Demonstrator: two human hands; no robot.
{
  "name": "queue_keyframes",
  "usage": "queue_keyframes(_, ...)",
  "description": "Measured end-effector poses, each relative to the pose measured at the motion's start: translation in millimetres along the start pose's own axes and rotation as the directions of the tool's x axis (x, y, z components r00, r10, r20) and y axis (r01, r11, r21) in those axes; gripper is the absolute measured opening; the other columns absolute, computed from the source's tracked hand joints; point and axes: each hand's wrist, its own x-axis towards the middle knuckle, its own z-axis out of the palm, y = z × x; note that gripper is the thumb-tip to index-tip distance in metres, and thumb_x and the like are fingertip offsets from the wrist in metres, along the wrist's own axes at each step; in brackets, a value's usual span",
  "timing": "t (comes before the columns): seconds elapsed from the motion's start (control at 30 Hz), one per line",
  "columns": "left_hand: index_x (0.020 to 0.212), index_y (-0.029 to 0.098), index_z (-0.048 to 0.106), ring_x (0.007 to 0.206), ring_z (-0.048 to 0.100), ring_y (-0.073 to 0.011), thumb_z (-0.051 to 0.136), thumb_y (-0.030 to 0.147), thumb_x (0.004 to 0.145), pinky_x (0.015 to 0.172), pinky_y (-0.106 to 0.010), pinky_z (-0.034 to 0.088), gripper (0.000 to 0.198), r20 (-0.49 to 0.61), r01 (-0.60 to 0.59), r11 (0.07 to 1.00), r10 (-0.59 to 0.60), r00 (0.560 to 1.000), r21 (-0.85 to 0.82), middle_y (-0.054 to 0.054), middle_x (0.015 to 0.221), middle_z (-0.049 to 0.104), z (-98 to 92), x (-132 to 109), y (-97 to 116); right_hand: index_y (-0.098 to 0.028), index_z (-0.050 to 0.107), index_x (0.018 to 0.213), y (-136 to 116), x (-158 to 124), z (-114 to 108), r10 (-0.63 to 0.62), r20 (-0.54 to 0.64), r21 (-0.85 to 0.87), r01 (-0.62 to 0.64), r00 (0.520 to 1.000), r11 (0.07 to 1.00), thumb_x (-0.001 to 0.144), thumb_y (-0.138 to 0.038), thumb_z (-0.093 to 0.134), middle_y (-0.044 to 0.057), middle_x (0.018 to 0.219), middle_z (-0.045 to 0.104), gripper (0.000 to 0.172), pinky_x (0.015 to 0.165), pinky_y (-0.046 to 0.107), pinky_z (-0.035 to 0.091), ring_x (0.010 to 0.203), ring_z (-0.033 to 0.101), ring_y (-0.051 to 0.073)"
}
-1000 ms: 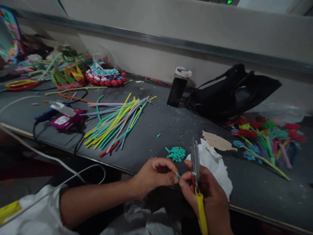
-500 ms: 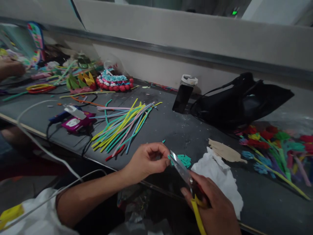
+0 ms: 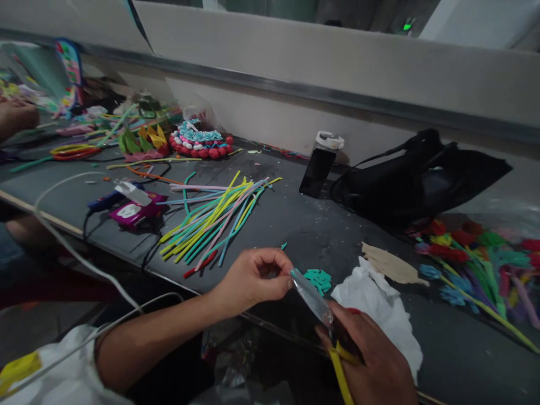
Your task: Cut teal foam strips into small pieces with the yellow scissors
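My left hand (image 3: 255,278) is closed in a pinch, thumb against forefinger, on a small green pipe cleaner piece (image 3: 292,273), most of it hidden by the fingertips. My right hand (image 3: 369,349) grips a pair of scissors (image 3: 310,295) with yellow handles, their blades together and the tips touching that piece at my left fingertips. Just beyond the blades lies a small pile of short green cut pieces (image 3: 318,280) on the dark table. Farther left, a loose bundle of long pipe cleaners (image 3: 215,216) in yellow, green, pink and blue is spread out.
White crumpled paper (image 3: 377,301) lies beside my right hand. A bottle (image 3: 320,163) and a black bag (image 3: 417,180) stand along the wall. Pipe-cleaner flowers (image 3: 476,264) lie at right. A magenta device (image 3: 137,211) with cords sits left; another person's hand (image 3: 17,118) shows far left.
The scissors' blades have come together at the green piece in my left fingers. My left hand keeps its pinch. The whole view has shifted slightly.
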Motion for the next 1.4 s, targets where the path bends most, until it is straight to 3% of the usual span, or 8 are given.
queue_keyframes(0.37,0.069,0.012,0.06,0.063,0.048,-0.0081,0.071,0.018,0.065,0.061,-0.021,0.039,0.013,0.001,0.044,0.998,-0.044,0.999,-0.041,0.001,0.067,0.055,0.4,0.1,1.3,-0.02,0.054,0.126,9.5,-9.9,6.9,-0.107,-0.084,-0.039,0.104,0.991,0.994,0.086,-0.02,0.052,0.005,0.091,0.071,0.04,0.074,0.029,0.055,0.086,0.069,0.02)
queue_keyframes(0.53,0.069,0.012,0.06,0.063,0.048,-0.0083,0.072,0.02,0.067,0.06,-0.021,0.039,0.014,0.008,0.058,0.996,-0.057,0.998,-0.064,0.001,0.067,0.055,-0.1,0.3,0.4,-0.022,0.055,0.126,8.3,-10.9,4.2,-0.082,-0.035,-0.035,0.081,0.996,0.996,0.084,-0.02,0.054,0.004,0.093,0.072,0.042,0.069,0.027,0.057,0.085,0.07,0.021)
queue_keyframes(0.7,0.068,0.012,0.06,0.063,0.048,-0.0082,0.072,0.021,0.068,0.06,-0.02,0.039,0.015,0.02,0.054,0.996,-0.053,0.998,-0.069,0.001,0.067,0.055,-0.8,-0.1,1.6,-0.02,0.06,0.122,5.1,-9.8,2.1,-0.086,-0.059,-0.038,0.084,0.995,0.996,0.086,-0.024,0.057,0.006,0.097,0.074,0.036,0.07,0.028,0.057,0.085,0.071,0.021)
queue_keyframes(0.83,0.069,0.012,0.06,0.064,0.049,-0.008,0.07,0.018,0.069,0.061,-0.02,0.039,0.012,0.043,0.018,0.999,-0.017,0.999,-0.033,0.001,0.07,0.056,-1.1,0.6,1.7,-0.023,0.066,0.11,0.3,-3.7,1.2,0.024,-0.048,0.066,-0.021,0.999,0.998,0.087,-0.03,0.058,0.002,0.086,0.075,0.026,0.062,0.024,0.057,0.071,0.072,0.018)
queue_keyframes(0.93,0.068,0.012,0.061,0.066,0.051,-0.0088,0.069,0.013,0.07,0.065,-0.021,0.04,0.008,0.098,-0.083,0.996,0.081,0.992,0.023,0.0,0.071,0.057,-1.1,1.4,-1.3,-0.022,0.068,0.104,-2.5,0.3,1.3,0.133,-0.031,0.19,-0.124,0.991,0.974,0.083,-0.038,0.065,0.001,0.083,0.076,0.026,0.06,0.021,0.057,0.066,0.072,0.017)
queue_keyframes(1.03,0.07,0.012,0.064,0.07,0.054,-0.0107,0.067,0.01,0.071,0.069,-0.024,0.043,0.004,0.177,-0.174,0.979,0.153,0.972,0.107,-0.002,0.074,0.059,0.2,0.7,-6.4,-0.021,0.068,0.106,-6.9,3.7,-1.8,0.241,0.082,0.362,-0.255,0.967,0.897,0.081,-0.038,0.067,0.0,0.076,0.075,0.03,0.056,0.017,0.056,0.061,0.071,0.014)
queue_keyframes(1.17,0.075,0.013,0.067,0.07,0.055,-0.0113,0.066,0.012,0.073,0.068,-0.024,0.045,0.002,0.298,-0.222,0.964,0.17,0.939,0.149,-0.004,0.078,0.06,4.5,-2.7,-12.9,-0.021,0.064,0.113,-16.5,7.9,-9.3,0.34,0.175,0.577,-0.376,0.924,0.725,0.08,-0.034,0.068,-0.001,0.072,0.073,0.036,0.06,0.017,0.056,0.061,0.069,0.013)
queue_keyframes(1.4,0.075,0.017,0.071,0.077,0.06,-0.0148,0.066,0.016,0.074,0.083,-0.03,0.046,0.004,0.436,-0.386,0.89,0.255,0.863,0.244,-0.005,0.075,0.066,14.5,-6.0,-17.6,-0.022,0.064,0.114,-29.0,6.1,-9.2,0.48,0.302,0.724,-0.526,0.823,0.446,0.072,-0.039,0.073,0.0,0.076,0.071,0.045,0.053,0.019,0.053,0.058,0.065,0.013)
